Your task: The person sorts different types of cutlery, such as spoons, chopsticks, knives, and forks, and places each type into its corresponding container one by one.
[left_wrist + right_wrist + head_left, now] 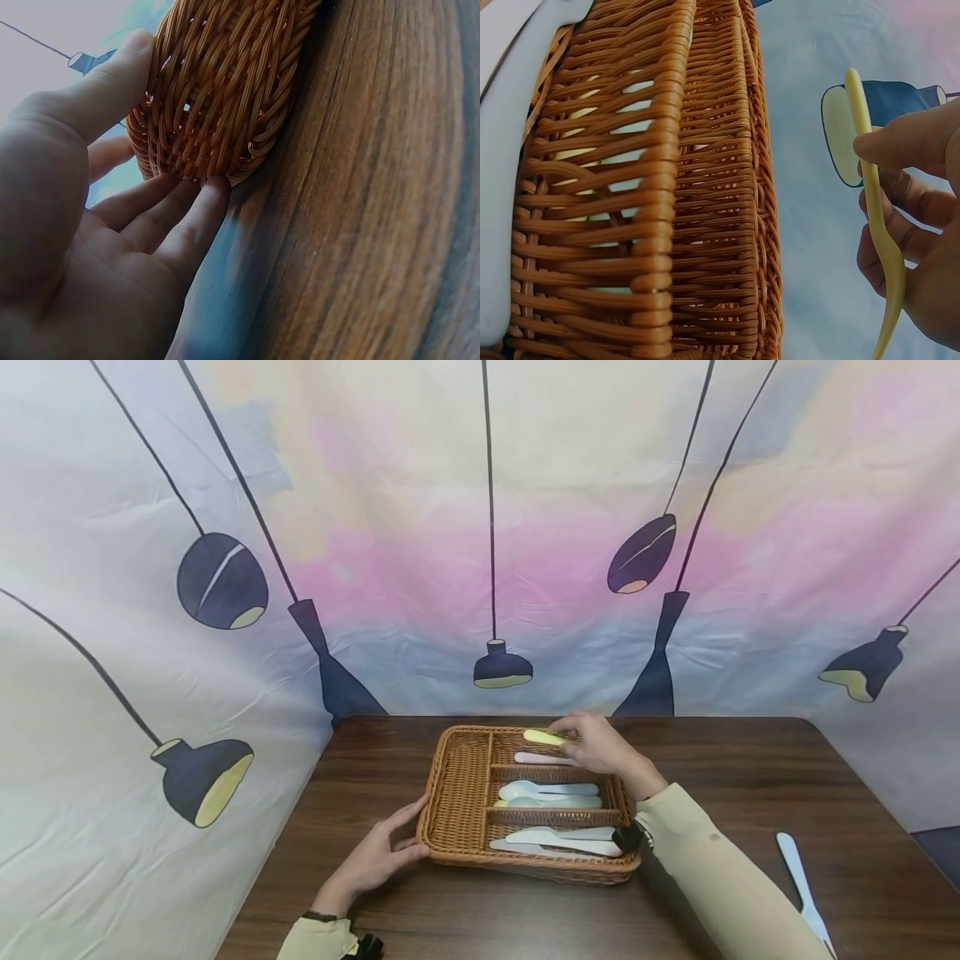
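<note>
A brown wicker cutlery basket (459, 793) with divided compartments sits on the table. My left hand (378, 856) holds its left end; in the left wrist view the thumb lies along the rim and the fingertips touch the woven wall (217, 97). Over the back right compartment, my right hand (596, 745) pinches a slim yellow utensil (543, 737) between thumb and fingers. Its neck curves in the right wrist view, while its far end runs out of frame. Below that hand lies a pale pink utensil (542, 759), partly hidden by the fingers.
Pale spoons (525, 790) lie in the middle right compartment, and several white knives (555, 841) fill the front one. The wide left compartment shows bare wicker. A light blue knife (797, 868) lies on the dark wooden table (720, 777) at the right. A lamp-print cloth (420, 568) hangs behind.
</note>
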`<state>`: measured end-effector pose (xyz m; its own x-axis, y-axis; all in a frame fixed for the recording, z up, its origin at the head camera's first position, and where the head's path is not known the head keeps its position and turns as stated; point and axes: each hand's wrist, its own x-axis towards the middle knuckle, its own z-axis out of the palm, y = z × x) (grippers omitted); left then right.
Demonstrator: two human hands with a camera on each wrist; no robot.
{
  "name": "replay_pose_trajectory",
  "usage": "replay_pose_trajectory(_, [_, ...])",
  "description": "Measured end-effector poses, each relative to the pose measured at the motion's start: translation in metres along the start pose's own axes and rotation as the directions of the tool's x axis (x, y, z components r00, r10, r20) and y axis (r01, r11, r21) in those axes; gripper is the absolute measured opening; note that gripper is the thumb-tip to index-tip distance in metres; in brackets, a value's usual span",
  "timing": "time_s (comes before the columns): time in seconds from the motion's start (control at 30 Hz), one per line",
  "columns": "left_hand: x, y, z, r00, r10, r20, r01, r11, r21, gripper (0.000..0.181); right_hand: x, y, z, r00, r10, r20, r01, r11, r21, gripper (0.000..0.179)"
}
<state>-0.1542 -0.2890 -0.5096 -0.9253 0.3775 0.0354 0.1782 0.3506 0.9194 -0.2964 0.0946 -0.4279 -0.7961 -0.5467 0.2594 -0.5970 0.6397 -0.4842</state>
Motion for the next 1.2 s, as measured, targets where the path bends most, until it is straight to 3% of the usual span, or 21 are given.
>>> replay_pose_trajectory(0.37, [0.000,-0.001,0.001,1.000,0.001,-0.004,-0.001,1.000,0.008,0.082,0.003,0.002,0.006,1.000,-0.021,-0.001,0.021,1.000,-0.014,0.031])
replay_pose_trajectory(0.7, [0.000,0.000,0.000,1.000,-0.006,-0.001,0.006,1.000,0.008,0.081,-0.002,0.007,-0.003,0.999,-0.035,-0.029,0.036,0.999,0.035,0.030])
replay_pose_trajectory(1.2, [0.000,0.001,0.001,1.000,0.002,-0.006,-0.002,1.000,0.012,0.081,-0.017,0.010,-0.010,0.998,0.011,-0.055,-0.007,0.998,0.063,0.029])
